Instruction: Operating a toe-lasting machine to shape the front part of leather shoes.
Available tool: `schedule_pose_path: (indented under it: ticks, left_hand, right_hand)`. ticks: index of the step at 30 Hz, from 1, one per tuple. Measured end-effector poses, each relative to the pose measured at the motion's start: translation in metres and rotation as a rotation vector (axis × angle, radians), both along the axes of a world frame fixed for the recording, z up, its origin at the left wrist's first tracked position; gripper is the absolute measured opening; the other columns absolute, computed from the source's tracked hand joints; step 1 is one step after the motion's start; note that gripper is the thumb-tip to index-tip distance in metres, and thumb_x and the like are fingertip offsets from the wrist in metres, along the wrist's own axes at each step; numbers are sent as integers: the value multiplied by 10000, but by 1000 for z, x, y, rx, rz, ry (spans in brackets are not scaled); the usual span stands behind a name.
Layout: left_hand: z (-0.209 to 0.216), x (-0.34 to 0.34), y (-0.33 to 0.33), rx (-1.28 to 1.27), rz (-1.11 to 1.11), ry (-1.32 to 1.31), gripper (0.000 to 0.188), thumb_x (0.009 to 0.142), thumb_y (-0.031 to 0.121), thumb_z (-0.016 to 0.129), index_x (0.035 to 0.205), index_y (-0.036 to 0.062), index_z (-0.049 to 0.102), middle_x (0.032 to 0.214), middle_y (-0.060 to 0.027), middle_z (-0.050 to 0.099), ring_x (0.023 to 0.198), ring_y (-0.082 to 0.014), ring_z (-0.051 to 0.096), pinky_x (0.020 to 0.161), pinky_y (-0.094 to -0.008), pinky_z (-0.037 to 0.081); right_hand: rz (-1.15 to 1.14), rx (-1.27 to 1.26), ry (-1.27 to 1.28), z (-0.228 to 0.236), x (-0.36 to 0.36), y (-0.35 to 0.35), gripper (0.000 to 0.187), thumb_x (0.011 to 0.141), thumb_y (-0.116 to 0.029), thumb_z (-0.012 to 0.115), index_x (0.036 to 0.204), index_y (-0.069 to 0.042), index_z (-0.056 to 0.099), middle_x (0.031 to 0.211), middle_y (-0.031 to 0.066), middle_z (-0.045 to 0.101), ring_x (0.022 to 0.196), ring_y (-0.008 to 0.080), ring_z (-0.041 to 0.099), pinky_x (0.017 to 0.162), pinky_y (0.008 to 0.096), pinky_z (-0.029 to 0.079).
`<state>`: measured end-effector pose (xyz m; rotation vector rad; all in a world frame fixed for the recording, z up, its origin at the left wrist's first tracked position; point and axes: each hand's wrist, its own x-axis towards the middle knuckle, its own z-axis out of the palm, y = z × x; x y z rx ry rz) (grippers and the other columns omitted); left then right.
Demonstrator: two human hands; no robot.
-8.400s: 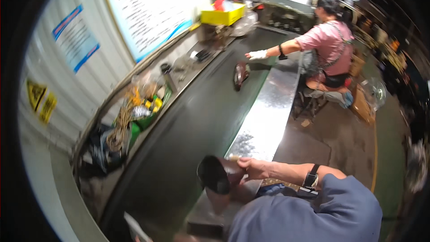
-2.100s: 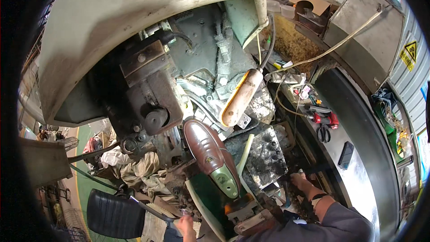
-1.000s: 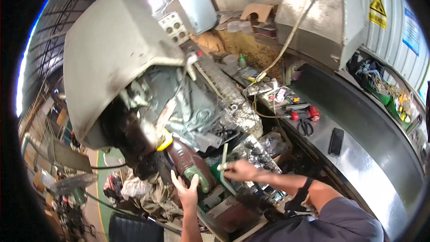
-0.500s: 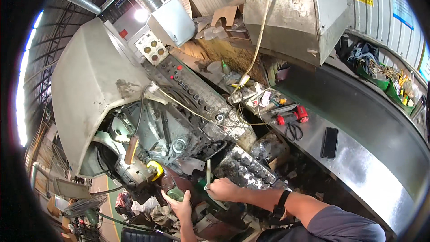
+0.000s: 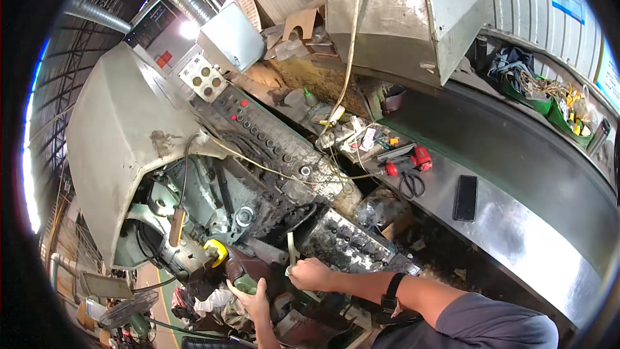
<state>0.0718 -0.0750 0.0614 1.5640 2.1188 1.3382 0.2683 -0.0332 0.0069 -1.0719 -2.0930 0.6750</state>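
Observation:
My left hand [image 5: 253, 298] grips the lower end of a brown shoe-like piece [image 5: 242, 264], thumb and fingers on either side of its green end. The far end of this piece meets a yellow part [image 5: 216, 252] of the machine [image 5: 187, 252]. To the right, my right hand [image 5: 310, 275] is closed in a fist around a pale, narrow strip or stick [image 5: 291, 245]. One end of it stands up above the fist; a pale length also shows below the hand. What kind of tool it is cannot be made out.
A wood-handled tool [image 5: 176, 226] hangs by a cable near the machine head. A button panel [image 5: 258, 130] runs up the machine. On the metal ledge at right lie a red power drill [image 5: 413, 160], black scissors [image 5: 411, 185] and a phone [image 5: 465, 198]. A belt [image 5: 504, 139] lies beyond.
The whole view has shifted slightly. The pale strip leans a little differently in my right fist. My left hand keeps its grip on the brown shoe-like piece, which sits at a slightly different angle.

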Motion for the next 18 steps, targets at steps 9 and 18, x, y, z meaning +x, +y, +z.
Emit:
schedule_pose_path:
  ticks: [9, 18]
  left_hand:
    - [-5, -5, 1, 14, 37, 59, 1054, 767, 251, 834, 1563, 25, 182, 1437, -281, 456, 1267, -386, 499, 1072, -435, 374]
    - [-15, -16, 5, -13, 40, 95, 1041, 738, 218, 846, 1546, 5, 226, 1501, -298, 375, 1378, -409, 394, 1144, -453, 305]
  right_hand:
    - [6, -43, 21, 6, 1, -2, 198, 860, -153, 565, 761, -6, 655, 751, 218, 691, 759, 390, 707, 721, 492, 563]
    - [26, -71, 58, -1, 3, 0, 263, 919, -197, 527, 809, 11, 645, 736, 238, 683, 750, 426, 701, 713, 531, 554]
